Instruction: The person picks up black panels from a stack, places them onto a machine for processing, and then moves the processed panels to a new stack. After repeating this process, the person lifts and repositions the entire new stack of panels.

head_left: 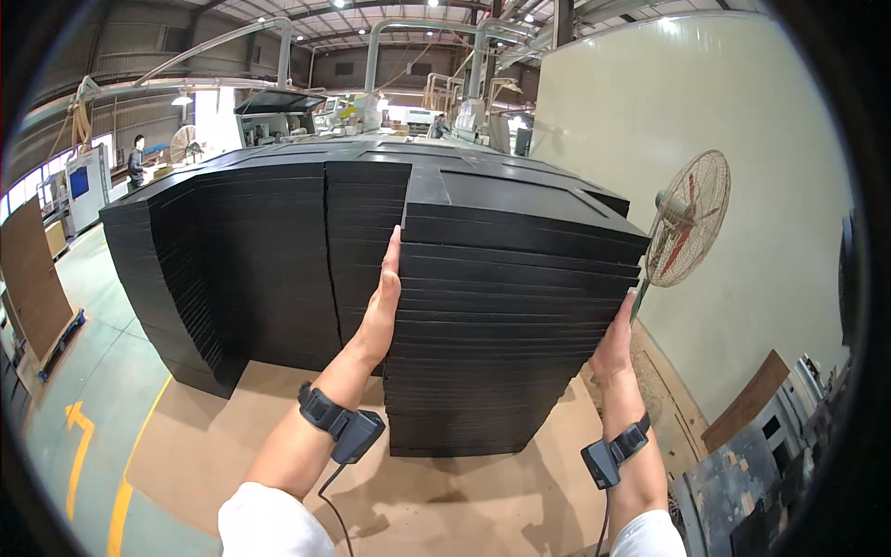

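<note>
In front of me stands a tall stack of flat black panels [492, 325], their edges forming thin horizontal layers. My left hand [380, 306] lies flat along the stack's left side, fingers stretched upward near the top layers. Against the right side rests my right hand [614, 342], its fingers straight and pointing up, partly hidden by the stack's edge. Neither hand wraps round a panel. Recessed rectangular frames mark the top panel [520, 190]. Close by on the left is another stack of black panels [251, 269], set farther back, with a narrow seam in its front.
Brown sheeting [445, 501] lies under the stacks. A caged fan [689, 218] stands at the right, before a pale wall [742, 102]. Boards and metal parts [742, 483] lean at the lower right. Far left, a person [137, 162] stands near machinery.
</note>
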The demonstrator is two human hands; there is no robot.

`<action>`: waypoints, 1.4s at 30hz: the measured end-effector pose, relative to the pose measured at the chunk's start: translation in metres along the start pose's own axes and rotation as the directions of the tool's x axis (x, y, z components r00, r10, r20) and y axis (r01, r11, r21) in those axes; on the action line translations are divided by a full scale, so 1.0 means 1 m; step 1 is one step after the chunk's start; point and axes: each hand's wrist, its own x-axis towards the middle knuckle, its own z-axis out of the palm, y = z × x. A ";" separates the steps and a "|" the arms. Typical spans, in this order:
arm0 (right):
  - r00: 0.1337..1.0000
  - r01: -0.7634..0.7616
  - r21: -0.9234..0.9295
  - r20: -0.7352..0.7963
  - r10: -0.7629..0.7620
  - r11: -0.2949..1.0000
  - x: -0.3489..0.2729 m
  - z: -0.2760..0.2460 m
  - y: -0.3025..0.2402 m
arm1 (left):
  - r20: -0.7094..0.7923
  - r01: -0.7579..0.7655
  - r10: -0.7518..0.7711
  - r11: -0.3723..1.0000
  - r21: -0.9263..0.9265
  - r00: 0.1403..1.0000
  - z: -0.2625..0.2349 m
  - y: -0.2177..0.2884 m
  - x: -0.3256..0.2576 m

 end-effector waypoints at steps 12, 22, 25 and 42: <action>0.967 -0.236 -0.017 -0.103 0.233 0.972 -0.008 -0.054 0.073 | -0.077 0.193 -0.248 0.885 -0.423 0.966 0.015 -0.066 -0.060; 0.950 -0.283 0.007 -0.136 0.281 0.959 -0.009 -0.048 0.070 | -0.180 0.129 -0.241 0.868 -0.479 0.954 0.005 -0.086 -0.071; 0.952 -0.294 -0.037 -0.104 0.289 0.955 -0.006 -0.053 0.071 | -0.109 0.284 -0.448 0.718 -0.635 0.888 0.016 -0.062 -0.067; 0.874 -0.483 -0.024 0.052 0.483 0.875 -0.024 -0.099 0.115 | -0.002 0.657 -0.757 0.569 -0.494 0.654 0.022 -0.081 -0.089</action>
